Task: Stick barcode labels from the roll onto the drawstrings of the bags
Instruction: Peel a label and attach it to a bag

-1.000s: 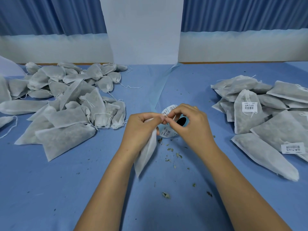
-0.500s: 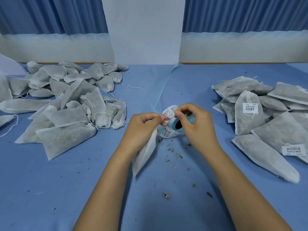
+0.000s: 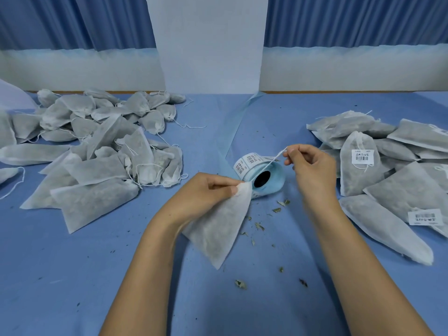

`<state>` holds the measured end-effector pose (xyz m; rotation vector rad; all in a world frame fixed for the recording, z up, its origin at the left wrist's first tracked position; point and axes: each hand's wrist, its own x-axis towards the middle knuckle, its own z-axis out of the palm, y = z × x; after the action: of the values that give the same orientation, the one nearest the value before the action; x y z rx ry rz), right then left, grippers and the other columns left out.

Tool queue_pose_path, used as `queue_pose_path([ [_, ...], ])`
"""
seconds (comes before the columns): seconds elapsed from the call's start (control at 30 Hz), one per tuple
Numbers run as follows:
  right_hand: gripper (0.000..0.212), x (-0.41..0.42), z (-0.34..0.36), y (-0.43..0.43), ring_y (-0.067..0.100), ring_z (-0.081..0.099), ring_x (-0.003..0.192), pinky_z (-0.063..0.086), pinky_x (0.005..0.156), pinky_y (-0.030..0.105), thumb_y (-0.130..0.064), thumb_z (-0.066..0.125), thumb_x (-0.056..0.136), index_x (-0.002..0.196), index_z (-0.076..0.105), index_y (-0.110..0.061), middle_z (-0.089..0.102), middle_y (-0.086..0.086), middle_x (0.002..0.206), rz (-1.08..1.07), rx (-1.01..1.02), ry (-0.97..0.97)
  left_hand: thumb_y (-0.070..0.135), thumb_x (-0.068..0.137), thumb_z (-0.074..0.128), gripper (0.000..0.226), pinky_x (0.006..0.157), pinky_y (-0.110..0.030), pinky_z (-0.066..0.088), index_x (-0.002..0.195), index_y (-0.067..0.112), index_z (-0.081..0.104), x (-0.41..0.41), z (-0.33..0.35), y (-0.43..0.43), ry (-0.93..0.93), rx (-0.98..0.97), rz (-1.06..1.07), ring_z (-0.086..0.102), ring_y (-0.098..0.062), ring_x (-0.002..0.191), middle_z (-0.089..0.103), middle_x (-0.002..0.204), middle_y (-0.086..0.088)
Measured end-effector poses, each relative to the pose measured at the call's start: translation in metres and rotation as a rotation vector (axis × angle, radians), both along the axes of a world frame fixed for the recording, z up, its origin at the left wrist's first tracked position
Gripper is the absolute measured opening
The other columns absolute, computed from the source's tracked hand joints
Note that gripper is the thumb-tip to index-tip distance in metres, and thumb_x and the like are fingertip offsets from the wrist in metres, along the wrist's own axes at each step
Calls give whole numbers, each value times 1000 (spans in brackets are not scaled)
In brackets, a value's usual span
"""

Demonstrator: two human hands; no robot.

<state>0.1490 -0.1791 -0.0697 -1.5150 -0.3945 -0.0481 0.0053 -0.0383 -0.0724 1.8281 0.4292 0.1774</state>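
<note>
Drawstring (image 3: 278, 156) stretches in a thin white line from the gathered mouth of a bag (image 3: 218, 229) up to the right hand (image 3: 312, 166), whose thumb and forefinger pinch its free end while the other fingers curl loosely. The left hand (image 3: 206, 192) grips the bag at its top corner, fingers closed round the bunched fabric, and the grey-white pouch hangs below it with its lower point close to the blue desk (image 3: 72, 275); whether it touches cannot be told. The string crosses just above the roll (image 3: 257, 170) of barcode labels, which lies on its side between the two hands, its dark core facing the camera and printed labels showing on its upper curve. A pale blue backing strip (image 3: 232, 122) trails away from the roll toward the far edge of the desk. To the left lies a heap of plain bags (image 3: 97, 146) with loose strings. To the right lies a second heap (image 3: 392, 190); one bag there carries a white barcode label (image 3: 362, 156) near its neck, and another label (image 3: 425, 217) shows lower at the heap's near edge. Dry leaf crumbs (image 3: 259, 226) are scattered on the desk in front of the roll. Behind the desk stand blue curtains (image 3: 72, 20) and a white panel (image 3: 208, 44).
</note>
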Motion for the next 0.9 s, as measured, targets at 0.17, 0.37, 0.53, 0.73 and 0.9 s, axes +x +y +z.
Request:
queue_pose_path([
  [0.17, 12, -37, 7, 3, 5, 58, 76, 40, 72, 14, -9, 64, 84, 75, 66, -17, 67, -5, 78, 44, 24, -399, 26, 83, 74, 10, 57, -9, 44, 74, 22, 74, 8, -10, 2, -49, -13, 324, 59, 0, 58, 68, 64, 14],
  [0.37, 5, -64, -8, 21, 15, 51, 96, 35, 89, 19, -4, 67, 82, 77, 67, -6, 62, -1, 101, 476, -232, -691, 11, 91, 58, 12, 38, -13, 24, 80, 13, 54, 14, -9, 5, -293, 145, 617, 31, -2, 35, 37, 37, 16],
  [0.53, 11, -61, -16, 24, 4, 35, 126, 23, 103, 10, -5, 64, 87, 82, 64, -15, 39, -4, 132, 553, -303, -365, 21, 94, 60, 27, 41, -21, 23, 72, 19, 44, 11, -5, 5, -444, -23, 688, 24, -5, 41, 32, 42, 14],
  [0.73, 12, -57, -12, 22, 2, 52, 88, 35, 86, 13, -1, 65, 85, 79, 62, -11, 55, -1, 91, 566, -240, -332, 24, 94, 63, 27, 44, -11, 36, 100, 23, 37, 10, 1, -2, -490, -124, 548, 41, 1, 42, 52, 49, 18],
  [0.9, 12, -56, -11, 21, 1, 52, 83, 36, 80, 13, 0, 66, 84, 78, 65, -10, 56, -2, 88, 518, -217, -358, -3, 88, 64, 33, 62, -27, 44, 90, 23, 43, 11, -2, -2, -484, 61, 304, 51, -12, 63, 59, 74, 1],
])
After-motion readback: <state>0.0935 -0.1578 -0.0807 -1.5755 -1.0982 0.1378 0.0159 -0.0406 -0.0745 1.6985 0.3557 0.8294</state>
